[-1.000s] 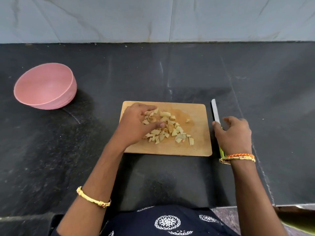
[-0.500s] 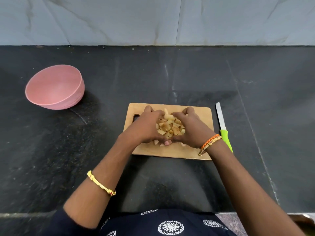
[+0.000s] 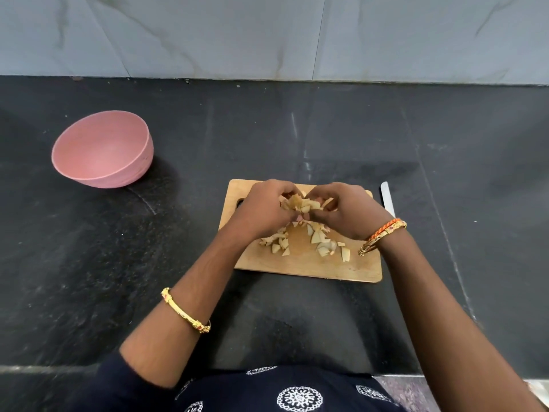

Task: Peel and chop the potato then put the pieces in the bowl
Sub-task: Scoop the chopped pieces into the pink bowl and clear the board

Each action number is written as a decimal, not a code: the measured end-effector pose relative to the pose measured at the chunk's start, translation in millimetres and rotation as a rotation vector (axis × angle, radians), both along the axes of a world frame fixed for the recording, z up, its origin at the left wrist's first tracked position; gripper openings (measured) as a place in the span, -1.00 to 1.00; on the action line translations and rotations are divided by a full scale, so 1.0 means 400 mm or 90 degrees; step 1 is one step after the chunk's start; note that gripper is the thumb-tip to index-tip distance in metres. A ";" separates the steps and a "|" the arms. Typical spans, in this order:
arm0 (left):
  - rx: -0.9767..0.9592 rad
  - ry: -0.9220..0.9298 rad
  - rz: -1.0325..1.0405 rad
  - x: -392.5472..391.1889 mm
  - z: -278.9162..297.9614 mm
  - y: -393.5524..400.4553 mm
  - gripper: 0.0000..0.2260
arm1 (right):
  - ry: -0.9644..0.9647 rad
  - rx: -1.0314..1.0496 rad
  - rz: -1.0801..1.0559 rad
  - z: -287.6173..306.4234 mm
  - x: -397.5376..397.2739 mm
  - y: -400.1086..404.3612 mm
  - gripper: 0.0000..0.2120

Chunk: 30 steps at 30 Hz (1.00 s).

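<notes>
Head view: both hands meet over the wooden cutting board, which lies on the dark bench at centre. The left hand and right hand face each other with fingers curled inward, each grip cupped around a shared heap of potato pieces raised between them. More loose pieces lie scattered on the board at 6 o'clock from the hands. The pink bowl stands well apart at 10 o'clock from the board. A knife lies just beside the board's 3 o'clock edge, its handle hidden behind the right wrist.
</notes>
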<state>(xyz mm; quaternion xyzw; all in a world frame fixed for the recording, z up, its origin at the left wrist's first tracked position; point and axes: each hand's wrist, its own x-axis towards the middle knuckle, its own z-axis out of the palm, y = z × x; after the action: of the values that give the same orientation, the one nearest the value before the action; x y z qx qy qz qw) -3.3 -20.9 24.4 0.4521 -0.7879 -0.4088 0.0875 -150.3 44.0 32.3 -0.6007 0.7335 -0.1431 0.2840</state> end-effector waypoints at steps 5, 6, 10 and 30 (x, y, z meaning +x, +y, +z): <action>0.079 0.028 -0.037 0.012 0.024 -0.014 -0.66 | -0.006 -0.008 -0.016 0.015 -0.010 -0.005 -0.72; 0.086 0.031 -0.040 0.012 0.026 -0.017 -0.66 | -0.004 -0.006 -0.018 0.014 -0.009 -0.008 -0.72; 0.119 0.025 -0.055 0.016 0.031 -0.026 -0.62 | 0.024 0.006 -0.003 0.008 -0.003 -0.011 -0.72; -0.005 0.173 0.006 0.003 -0.096 0.123 -0.40 | 0.059 -0.193 -0.021 -0.168 0.081 0.051 -0.11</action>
<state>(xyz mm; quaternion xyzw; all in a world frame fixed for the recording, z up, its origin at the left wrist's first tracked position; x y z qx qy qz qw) -2.3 28.2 -14.1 0.3959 -0.7684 -0.4625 0.1972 -118.0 64.4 -35.0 -0.6306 0.7255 -0.2288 0.1540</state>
